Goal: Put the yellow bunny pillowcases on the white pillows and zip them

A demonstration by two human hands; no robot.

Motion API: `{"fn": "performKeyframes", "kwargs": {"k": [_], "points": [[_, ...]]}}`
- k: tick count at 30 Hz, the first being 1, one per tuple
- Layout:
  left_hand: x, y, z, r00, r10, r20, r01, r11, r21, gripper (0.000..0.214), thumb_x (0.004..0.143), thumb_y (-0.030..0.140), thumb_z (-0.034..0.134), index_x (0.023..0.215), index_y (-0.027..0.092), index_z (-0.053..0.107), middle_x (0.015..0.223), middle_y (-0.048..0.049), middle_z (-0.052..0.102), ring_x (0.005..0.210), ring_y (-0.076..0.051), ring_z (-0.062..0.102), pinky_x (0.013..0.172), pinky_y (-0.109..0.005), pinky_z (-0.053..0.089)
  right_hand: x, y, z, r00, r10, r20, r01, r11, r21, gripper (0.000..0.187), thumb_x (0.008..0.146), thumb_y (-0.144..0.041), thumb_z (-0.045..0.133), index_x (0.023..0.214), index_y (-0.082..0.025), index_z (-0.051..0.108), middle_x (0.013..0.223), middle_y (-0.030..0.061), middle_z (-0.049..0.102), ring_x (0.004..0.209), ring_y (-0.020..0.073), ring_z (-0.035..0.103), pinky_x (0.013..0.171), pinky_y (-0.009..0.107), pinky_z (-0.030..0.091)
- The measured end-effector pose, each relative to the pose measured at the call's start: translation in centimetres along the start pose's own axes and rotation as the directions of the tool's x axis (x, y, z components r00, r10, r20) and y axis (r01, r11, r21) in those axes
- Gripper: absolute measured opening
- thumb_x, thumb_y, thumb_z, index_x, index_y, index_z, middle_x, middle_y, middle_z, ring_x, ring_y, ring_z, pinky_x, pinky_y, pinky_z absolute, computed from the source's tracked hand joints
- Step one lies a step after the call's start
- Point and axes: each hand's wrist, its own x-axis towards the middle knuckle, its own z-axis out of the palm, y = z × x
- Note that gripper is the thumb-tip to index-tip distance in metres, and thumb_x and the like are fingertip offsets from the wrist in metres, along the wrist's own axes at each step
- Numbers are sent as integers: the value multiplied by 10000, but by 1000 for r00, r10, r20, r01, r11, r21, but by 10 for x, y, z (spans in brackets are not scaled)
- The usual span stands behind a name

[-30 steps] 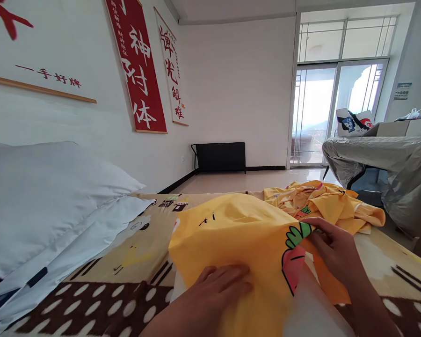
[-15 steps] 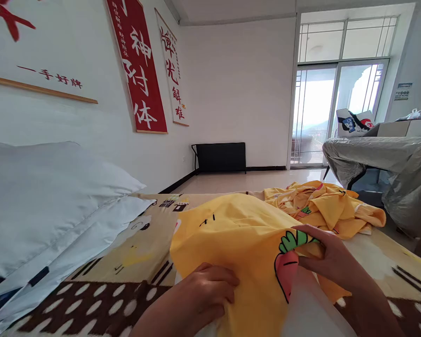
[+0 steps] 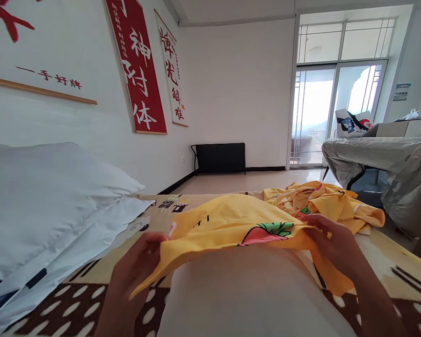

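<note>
A yellow pillowcase (image 3: 228, 213) with a carrot print covers the far part of a white pillow (image 3: 252, 290), whose near part lies bare in front of me. My left hand (image 3: 138, 262) pinches the left side of the pillowcase's opening, and a loose corner hangs below the fingers. On the other side, my right hand (image 3: 331, 241) grips the right edge of the opening, with a flap of yellow cloth dangling under it. The fabric edge stretches between both hands across the top of the pillow. The fingertips are partly hidden by the cloth.
Crumpled yellow cloth (image 3: 323, 201) lies at the far right of the patterned blanket (image 3: 126, 252). White pillows (image 3: 56, 201) are stacked at the left. A plastic-covered table (image 3: 389, 150) stands at the right, and a black folded frame (image 3: 221, 157) leans against the back wall.
My left hand has moved left from the front of the pillowcase to its left edge. The front fabric has been lifted back, baring more of the white pillow. My right hand has risen slightly.
</note>
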Motion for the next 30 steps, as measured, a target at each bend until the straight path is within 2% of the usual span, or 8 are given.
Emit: {"fn": "performKeyframes", "kwargs": {"k": [4, 11, 14, 18, 23, 25, 27, 30], "points": [[3, 3, 7, 996, -42, -83, 35, 996, -78, 317, 739, 483, 612, 918, 242, 511, 811, -11, 504, 691, -158, 462, 555, -234, 396, 3, 5, 1, 994, 19, -108, -23, 999, -39, 268, 735, -460, 552, 695, -224, 670, 689, 37, 686, 596, 174, 595, 581, 270, 469], [6, 3, 13, 994, -30, -100, 21, 995, -96, 314, 740, 498, 615, 881, 229, 536, 743, 18, 492, 696, -138, 426, 573, -208, 378, 2, 6, 4, 979, 32, -202, -7, 992, 124, 254, 802, -452, 516, 795, -207, 582, 728, 28, 659, 638, 155, 606, 557, 227, 474], [5, 5, 13, 986, -133, -105, 123, 988, -88, 415, 675, 560, 648, 899, 234, 518, 695, 36, 494, 634, -114, 390, 511, -183, 322, 0, 1, 0, 973, 74, -220, -23, 974, 226, 266, 805, -463, 532, 806, -201, 578, 670, 1, 611, 555, 121, 537, 479, 198, 431], [5, 5, 9, 965, -263, 7, 263, 961, -87, 511, 619, 630, 671, 870, 235, 464, 564, 65, 387, 517, -86, 290, 459, -175, 231, -2, -5, -3, 978, 118, -170, -73, 965, 252, 294, 754, -481, 604, 734, -188, 597, 575, -18, 561, 494, 106, 481, 402, 183, 359], [7, -9, 0, 987, 40, 155, -18, 991, -136, 478, 783, 679, 474, 944, 230, 512, 658, 19, 469, 630, -135, 406, 592, -237, 348, -1, -4, 0, 983, 89, -163, -47, 968, 247, 316, 718, -491, 635, 708, -176, 608, 621, 7, 608, 533, 119, 520, 436, 189, 396], [6, -15, -8, 961, 134, 243, -108, 987, -118, 507, 815, 684, 402, 1007, 233, 530, 726, -5, 503, 689, -156, 440, 651, -255, 374, -1, -3, 1, 977, 111, -183, -63, 967, 247, 324, 709, -496, 644, 708, -174, 609, 588, -1, 591, 500, 110, 494, 421, 188, 388], [4, -18, -17, 898, 212, 385, -203, 977, -65, 585, 771, 735, 412, 1048, 238, 545, 832, -33, 544, 776, -186, 487, 730, -272, 410, -1, -2, 2, 962, 151, -229, -87, 960, 267, 333, 699, -502, 653, 725, -172, 612, 572, -9, 579, 484, 104, 478, 412, 188, 381], [-2, -13, -26, 700, 252, 668, -339, 941, 0, 694, 633, 728, 606, 1147, 265, 551, 1101, -81, 577, 999, -259, 540, 912, -309, 425, -1, -4, 2, 918, 224, -327, -112, 938, 327, 346, 686, -506, 666, 756, -172, 609, 611, 2, 600, 503, 113, 503, 416, 195, 392]]}}
